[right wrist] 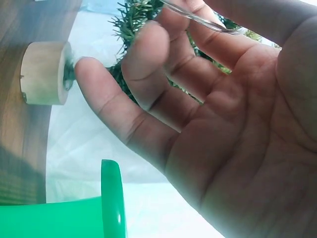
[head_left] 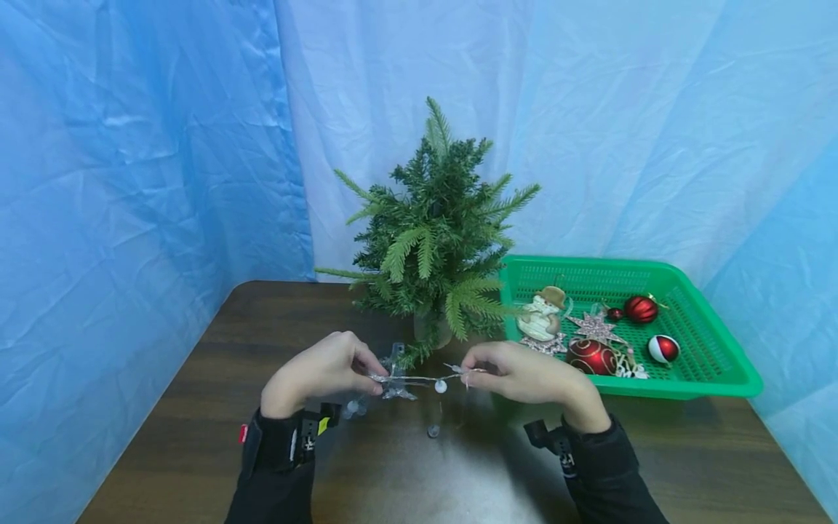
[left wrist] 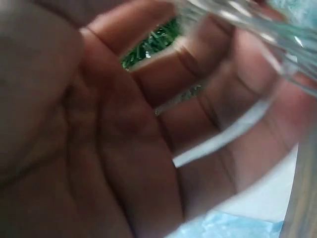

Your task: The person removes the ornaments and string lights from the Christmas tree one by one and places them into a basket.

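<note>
Above the table, in front of a small artificial Christmas tree point(head_left: 435, 218), both hands hold a clear-wire string light point(head_left: 419, 378) stretched between them. My left hand point(head_left: 324, 371) pinches one end between thumb and fingers; in the left wrist view several clear strands point(left wrist: 262, 25) cross its fingertips, beside a pale strip point(left wrist: 223, 134). My right hand point(head_left: 527, 375) pinches the other end, with the wire point(right wrist: 205, 22) near its fingertips in the right wrist view. A small white ball point(head_left: 441, 386) hangs from the span. Clear pieces point(head_left: 353, 407) dangle by my left hand, their shapes partly blurred.
A green basket point(head_left: 727, 364) at the right holds red baubles point(head_left: 641, 309), a snowman ornament point(head_left: 542, 316) and a glittery star point(head_left: 594, 326). The tree's round pale base point(right wrist: 44, 73) stands on the dark wooden table point(head_left: 196, 437). Blue cloth point(head_left: 164, 145) hangs around.
</note>
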`<action>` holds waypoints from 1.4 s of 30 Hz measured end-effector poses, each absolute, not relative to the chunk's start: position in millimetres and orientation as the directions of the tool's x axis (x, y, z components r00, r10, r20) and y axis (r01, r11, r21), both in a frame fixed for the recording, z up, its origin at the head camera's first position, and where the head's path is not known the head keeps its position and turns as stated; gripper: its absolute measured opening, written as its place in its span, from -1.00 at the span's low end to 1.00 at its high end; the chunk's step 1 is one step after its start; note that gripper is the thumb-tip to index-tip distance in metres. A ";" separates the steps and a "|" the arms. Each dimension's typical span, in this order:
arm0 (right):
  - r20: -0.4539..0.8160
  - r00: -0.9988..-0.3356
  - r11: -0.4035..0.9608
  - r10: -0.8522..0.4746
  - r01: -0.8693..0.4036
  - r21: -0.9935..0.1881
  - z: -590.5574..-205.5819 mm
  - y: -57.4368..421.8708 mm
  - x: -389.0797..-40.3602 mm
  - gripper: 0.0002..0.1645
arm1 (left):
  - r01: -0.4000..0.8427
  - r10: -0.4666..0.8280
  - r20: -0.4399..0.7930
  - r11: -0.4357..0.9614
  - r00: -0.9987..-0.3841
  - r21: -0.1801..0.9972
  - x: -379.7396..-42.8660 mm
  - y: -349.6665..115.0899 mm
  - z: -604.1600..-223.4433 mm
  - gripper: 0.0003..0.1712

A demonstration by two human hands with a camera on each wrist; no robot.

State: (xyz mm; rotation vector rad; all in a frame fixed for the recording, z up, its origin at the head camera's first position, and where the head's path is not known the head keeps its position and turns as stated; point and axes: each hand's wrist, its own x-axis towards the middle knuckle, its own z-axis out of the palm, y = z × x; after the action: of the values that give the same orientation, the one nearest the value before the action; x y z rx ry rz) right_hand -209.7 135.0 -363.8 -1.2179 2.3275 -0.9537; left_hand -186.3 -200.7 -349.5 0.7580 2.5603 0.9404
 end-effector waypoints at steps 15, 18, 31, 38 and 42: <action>-0.007 -0.577 0.418 -0.817 -0.583 -0.697 -363.5 131.5 -211.1 -0.82 | 0.474 0.553 0.142 0.520 -0.821 0.710 -176.9 -209.7 -334.5 -0.88; -0.007 -0.573 0.412 -0.820 -0.581 -0.702 -364.6 130.8 -211.3 -0.82 | 0.469 0.544 0.185 0.447 -0.818 0.762 -178.9 -211.5 -336.0 -0.90; 0.023 -0.594 0.421 -0.804 -0.596 -0.684 -366.2 123.8 -211.0 -0.78 | 0.382 0.597 0.190 0.213 -0.779 0.899 -189.1 -212.3 -341.9 -0.94; 0.025 -0.582 0.398 -0.813 -0.586 -0.706 -366.3 122.1 -210.2 -0.77 | 0.397 0.605 0.218 0.179 -0.766 0.900 -190.5 -212.6 -344.0 -0.93; 0.024 -0.579 0.399 -0.815 -0.590 -0.702 -365.4 121.3 -209.7 -0.78 | 0.444 0.584 0.254 0.207 -0.771 0.872 -191.6 -214.3 -346.3 -0.96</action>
State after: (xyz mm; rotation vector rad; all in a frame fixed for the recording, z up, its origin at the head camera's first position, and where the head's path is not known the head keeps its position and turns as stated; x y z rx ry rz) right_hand -209.7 121.3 -365.4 -1.2209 2.3379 -0.9756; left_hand -191.6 -214.3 -346.3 1.0013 2.3351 1.6149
